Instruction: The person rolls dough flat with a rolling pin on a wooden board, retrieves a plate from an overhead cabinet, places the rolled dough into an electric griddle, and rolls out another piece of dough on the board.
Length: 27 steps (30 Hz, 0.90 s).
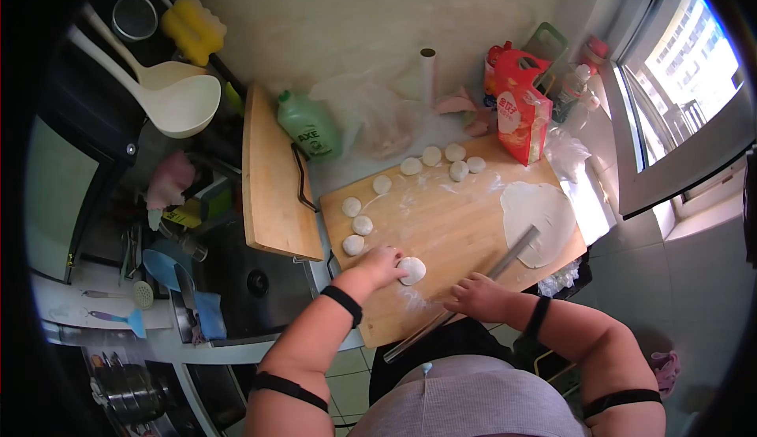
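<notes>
My left hand (pixel 382 266) is at the near middle of the wooden board (pixel 441 224), its fingers closed on the left edge of a small flattened dough piece (pixel 412 271). In my right hand (pixel 479 298) is a long metal rolling pin (pixel 426 334), gripped near its middle. The pin lies slantwise, its far end over a large rolled-out dough sheet (pixel 544 220) at the board's right side. Several small dough pieces (pixel 362 225) lie along the board's left and back edges. White flour is smeared around them.
A second wooden board (pixel 272 177) stands upright between the work board and the sink (pixel 260 303). Behind are a green AXE bottle (pixel 307 126), a plastic wrap roll (pixel 427 74) and a red flour bag (pixel 522 110). An open window (pixel 686 98) juts in at right. Ladles (pixel 181 106) hang left.
</notes>
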Available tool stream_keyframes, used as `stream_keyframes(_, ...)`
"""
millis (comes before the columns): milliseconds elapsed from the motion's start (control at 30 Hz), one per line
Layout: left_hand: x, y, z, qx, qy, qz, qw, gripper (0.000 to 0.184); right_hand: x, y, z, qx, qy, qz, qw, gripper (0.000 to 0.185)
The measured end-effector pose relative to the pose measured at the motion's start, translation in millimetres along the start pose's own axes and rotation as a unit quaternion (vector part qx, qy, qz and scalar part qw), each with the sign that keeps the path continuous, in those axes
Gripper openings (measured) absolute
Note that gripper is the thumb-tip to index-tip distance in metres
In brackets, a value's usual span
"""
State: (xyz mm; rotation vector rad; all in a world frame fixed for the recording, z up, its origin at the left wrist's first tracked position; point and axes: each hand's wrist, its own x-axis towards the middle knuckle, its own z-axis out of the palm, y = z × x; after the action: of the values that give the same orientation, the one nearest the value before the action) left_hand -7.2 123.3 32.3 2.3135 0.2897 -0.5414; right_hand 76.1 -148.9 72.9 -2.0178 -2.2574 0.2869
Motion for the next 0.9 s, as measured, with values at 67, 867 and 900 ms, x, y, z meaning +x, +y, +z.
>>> stream_keyframes(67,-1.3,18.1,10.7,0.11,0.097,0.027,0.989,0.038,20.0,4.2,10.6,-0.029,0.009,-0.029,0.999,0.024)
stream_keyframes(867,4.7,4.7,24.1,0.009,0.053,-0.11,0.993,0.025,148.1,35.3,37.8,0.083,0.169,0.286,0.94,0.056)
stream_keyframes(900,5.7,4.9,20.0,0.009,0.053,-0.112,0.992,0.025,154.4,39.3,37.6,0.085,0.168,0.284,0.94,0.056)
